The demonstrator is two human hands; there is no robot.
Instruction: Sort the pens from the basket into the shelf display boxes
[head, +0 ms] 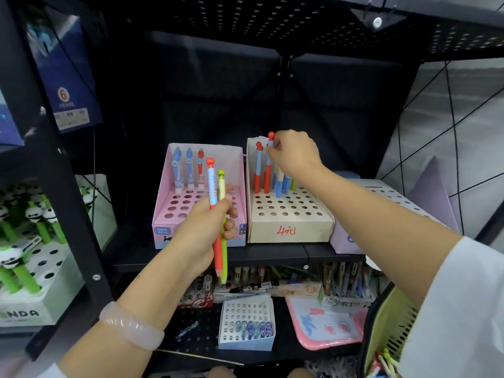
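Note:
My left hand (207, 227) grips two upright pens in front of the pink display box (166, 211): a red-and-blue pen (212, 184) and a yellow-green pen (222, 186). My right hand (296, 154) pinches the top of a red-capped blue pen (270, 148) standing in the back row of the beige display box (291, 227), beside several other red and blue pens. The pink box has three pens in its back row. The yellow-green basket (381, 331) sits at the lower right with pens inside.
A purple box (433, 192) stands right of the beige one. The left shelf has a panda pen display (35, 268). On the lower shelf sit a small white box (245, 320) of clear pens, a pink tray (327, 326) and packed stationery boxes.

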